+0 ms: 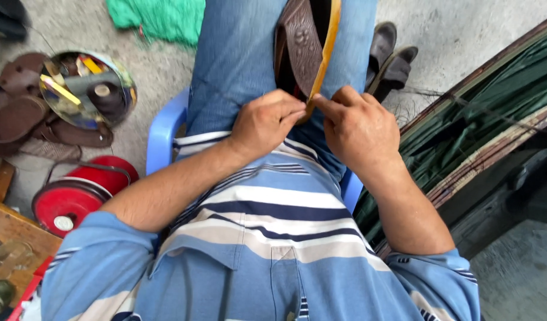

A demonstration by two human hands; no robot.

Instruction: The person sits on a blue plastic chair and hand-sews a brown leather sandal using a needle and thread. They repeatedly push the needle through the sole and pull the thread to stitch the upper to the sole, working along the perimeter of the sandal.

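Observation:
I sit on a blue plastic chair (163,134), looking down at my lap in blue jeans. A brown embossed leather sandal (302,44) with a tan sole edge stands between my thighs. My left hand (266,122) grips its near end from the left, fingers curled. My right hand (355,128) pinches the tan sole edge from the right, thumb and forefinger pressed together. Both hands nearly touch at the sandal's near tip. A thin thread seems to run off to the right from my right hand.
A round tin (86,89) with tools and thread lies on brown sandals at left. A red round container (83,193) stands below it. Green cloth (160,18) lies at top. Dark shoes (389,56) rest by my right leg. A wooden bench corner (11,238) is at lower left.

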